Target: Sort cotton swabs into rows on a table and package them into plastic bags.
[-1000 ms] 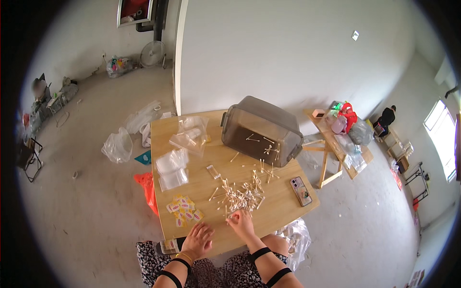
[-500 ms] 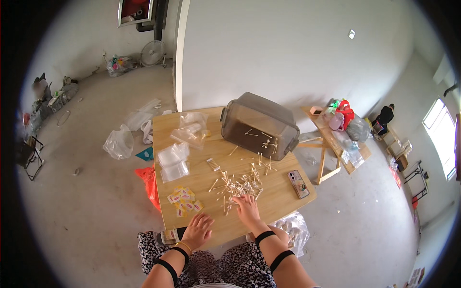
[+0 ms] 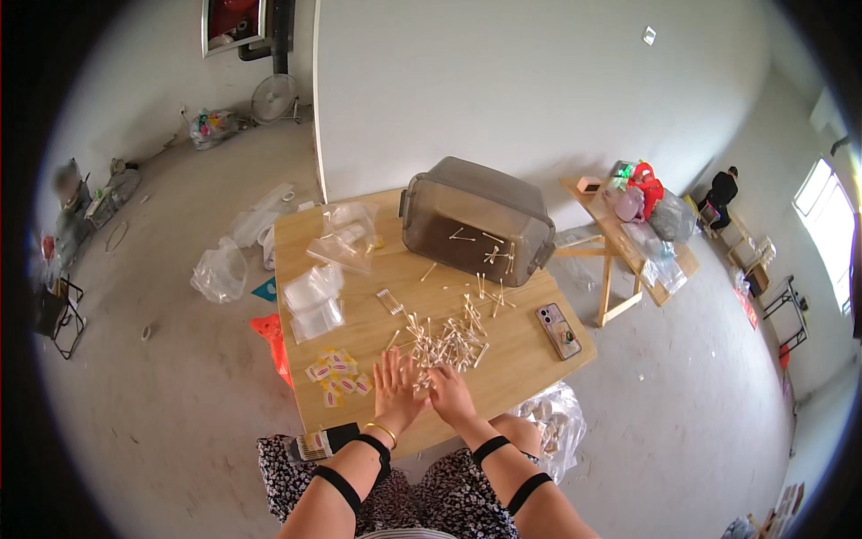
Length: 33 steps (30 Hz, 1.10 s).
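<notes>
A loose heap of cotton swabs [image 3: 453, 341] lies on the wooden table [image 3: 512, 382]. At the heap's near left edge rests my left hand [image 3: 397, 393], palm down with its fingers stretched out. Close beside it, my right hand [image 3: 452, 395] has its fingers curled in on a few swabs at the near side of the heap; how many is hidden. A small neat row of swabs [image 3: 390, 301] lies just beyond the heap. Small yellow and white labels [image 3: 337, 373] are spread to the left of my left hand.
A grey translucent bin [image 3: 476, 216] lies tipped at the back, with swabs inside. Clear plastic bags [image 3: 314, 292] lie at the left, a phone [image 3: 558, 331] at the right. A box of swabs [image 3: 314, 445] sits by the near left edge. Another table [image 3: 669, 283] stands right.
My left hand has moved right and forward from the near table edge to the swab heap. The right hand has drawn slightly back, its fingers more curled. The view has shifted a little.
</notes>
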Available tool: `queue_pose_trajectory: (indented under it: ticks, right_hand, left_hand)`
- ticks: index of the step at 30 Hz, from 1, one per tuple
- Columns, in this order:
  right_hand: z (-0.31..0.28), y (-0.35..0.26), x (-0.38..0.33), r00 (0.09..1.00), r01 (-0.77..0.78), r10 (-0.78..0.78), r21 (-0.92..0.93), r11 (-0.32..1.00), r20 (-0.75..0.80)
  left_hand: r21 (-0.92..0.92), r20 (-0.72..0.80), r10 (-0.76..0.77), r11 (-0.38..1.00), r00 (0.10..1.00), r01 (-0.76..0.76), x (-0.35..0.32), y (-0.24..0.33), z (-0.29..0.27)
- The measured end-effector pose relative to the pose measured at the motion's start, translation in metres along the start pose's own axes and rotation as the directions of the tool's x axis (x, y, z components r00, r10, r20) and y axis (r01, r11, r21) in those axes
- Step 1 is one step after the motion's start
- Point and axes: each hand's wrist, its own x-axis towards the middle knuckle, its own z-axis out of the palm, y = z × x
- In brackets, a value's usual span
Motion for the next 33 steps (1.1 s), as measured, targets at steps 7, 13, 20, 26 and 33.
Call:
queue_pose_trajectory:
  ticks: [7,13,20,26,33]
  right_hand:
    - [-0.042,0.004,0.017,0.994,-0.062,0.091,-0.366,0.928,0.064]
    - [-0.03,0.009,0.045,0.961,0.274,-0.207,-0.555,0.785,0.181]
    - [-0.047,0.037,0.045,0.979,0.183,-0.143,-0.303,0.935,0.148]
    - [-0.067,0.063,0.051,0.987,0.128,-0.153,-0.356,0.926,-0.043]
    - [-0.064,0.062,0.072,0.992,0.004,-0.058,-0.44,0.898,-0.11]
  left_hand:
    - [-0.003,0.202,-0.129,0.991,0.971,0.132,0.048,-0.026,-0.01]
    - [-0.264,0.218,0.077,0.964,0.973,-0.017,0.054,-0.037,0.006]
    - [-0.406,-0.115,0.183,0.889,0.976,-0.214,0.02,-0.041,0.032]
    - [-0.364,-0.144,0.221,0.895,0.964,-0.26,0.007,-0.051,0.022]
    - [-0.48,-0.175,0.24,0.826,0.955,-0.295,-0.028,-0.051,0.006]
